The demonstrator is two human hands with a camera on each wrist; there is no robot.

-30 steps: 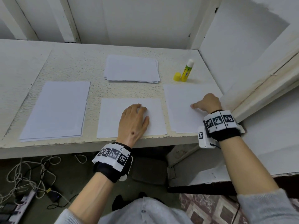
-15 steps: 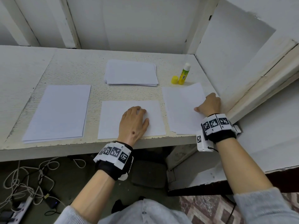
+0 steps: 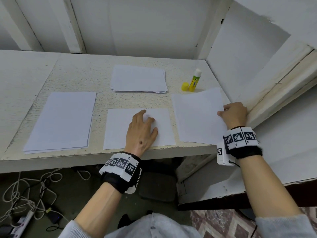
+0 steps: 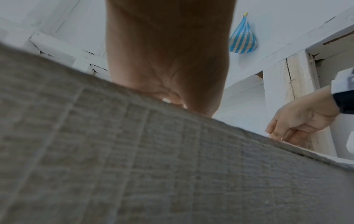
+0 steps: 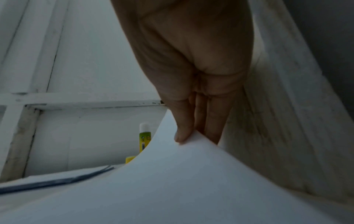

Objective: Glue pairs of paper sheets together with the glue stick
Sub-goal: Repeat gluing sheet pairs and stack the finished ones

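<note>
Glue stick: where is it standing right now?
In the head view the glue stick stands uncapped at the table's far right, its yellow cap just left of it, beyond the sheet the right hand lifts.

The head view looks steeply down on the table (image 3: 77, 79) from above its near edge. The left wrist view sits low at that edge, facing up along the left hand (image 4: 168, 60). The right wrist view looks close along the right hand (image 5: 191, 68) toward the back wall. Both head and right wrist views show the glue stick (image 3: 194, 80) (image 5: 145, 137).
</note>
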